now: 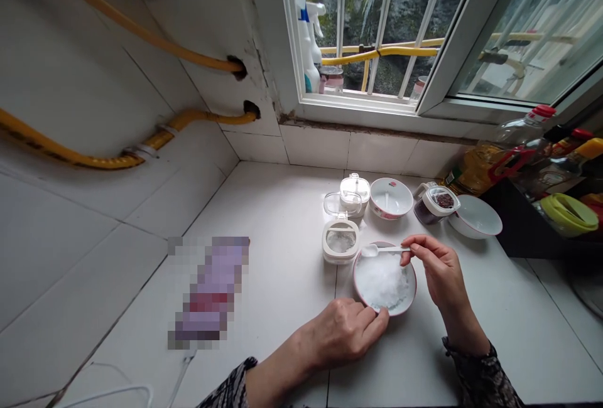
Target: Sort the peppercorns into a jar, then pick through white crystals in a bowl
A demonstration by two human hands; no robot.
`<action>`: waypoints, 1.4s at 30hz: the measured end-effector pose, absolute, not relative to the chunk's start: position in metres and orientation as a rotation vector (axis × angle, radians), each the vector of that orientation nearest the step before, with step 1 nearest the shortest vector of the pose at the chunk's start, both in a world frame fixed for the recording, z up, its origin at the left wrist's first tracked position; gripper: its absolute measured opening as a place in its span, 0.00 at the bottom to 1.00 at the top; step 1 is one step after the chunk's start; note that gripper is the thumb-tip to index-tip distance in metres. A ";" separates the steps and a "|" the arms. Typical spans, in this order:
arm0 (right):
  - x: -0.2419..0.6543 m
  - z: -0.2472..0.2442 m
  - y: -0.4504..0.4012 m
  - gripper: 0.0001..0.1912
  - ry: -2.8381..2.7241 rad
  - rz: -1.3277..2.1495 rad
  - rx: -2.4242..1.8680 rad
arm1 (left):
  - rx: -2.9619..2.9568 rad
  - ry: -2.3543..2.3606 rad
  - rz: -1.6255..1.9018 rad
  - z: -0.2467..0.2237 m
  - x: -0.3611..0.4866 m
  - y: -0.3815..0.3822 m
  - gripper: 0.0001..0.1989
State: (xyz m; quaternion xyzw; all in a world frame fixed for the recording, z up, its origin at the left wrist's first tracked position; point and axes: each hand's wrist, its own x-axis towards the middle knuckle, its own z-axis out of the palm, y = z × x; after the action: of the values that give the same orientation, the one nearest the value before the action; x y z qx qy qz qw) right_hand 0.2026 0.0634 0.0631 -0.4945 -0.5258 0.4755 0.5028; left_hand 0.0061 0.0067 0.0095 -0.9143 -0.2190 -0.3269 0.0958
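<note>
A small white spoon [389, 249] is pinched by its handle in my right hand [440, 268], over the far rim of a bowl. That bowl [412, 295] has a reddish rim and is filled with white grains [384, 279]. My left hand [348, 332] is closed at the bowl's near edge, its fingertips gripping the rim. Just left of the bowl stands a clear seasoning jar [340, 241] with its lid [342, 204] raised and white grains inside. Whether the spoon carries any grains is hard to make out.
Behind are a closed white-lidded jar [355, 191], a flowered bowl [391, 198], a jar with dark contents [436, 202] and a white bowl [475, 216]. Oil bottles [490, 150] stand in a black rack [509, 213] at right. A pixelated object [211, 292] with a cable lies left.
</note>
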 end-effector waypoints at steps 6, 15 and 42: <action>0.179 0.063 0.053 0.06 -1.560 0.752 -1.091 | -2.715 -0.660 -0.999 0.010 0.007 0.006 0.11; 0.175 0.057 0.054 0.20 -2.132 0.071 -0.781 | -2.712 -0.664 -1.014 0.010 0.007 0.007 0.11; 0.189 0.057 0.052 0.11 -2.104 0.229 -0.922 | -2.779 -0.652 -0.902 0.006 0.004 0.005 0.11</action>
State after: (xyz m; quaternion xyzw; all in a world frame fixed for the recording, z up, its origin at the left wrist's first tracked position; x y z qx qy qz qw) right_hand 0.1885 0.0524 0.0573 -0.3654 -0.8334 0.0906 0.4046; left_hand 0.0040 0.0049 0.0064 -0.9257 -0.2172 -0.3006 0.0740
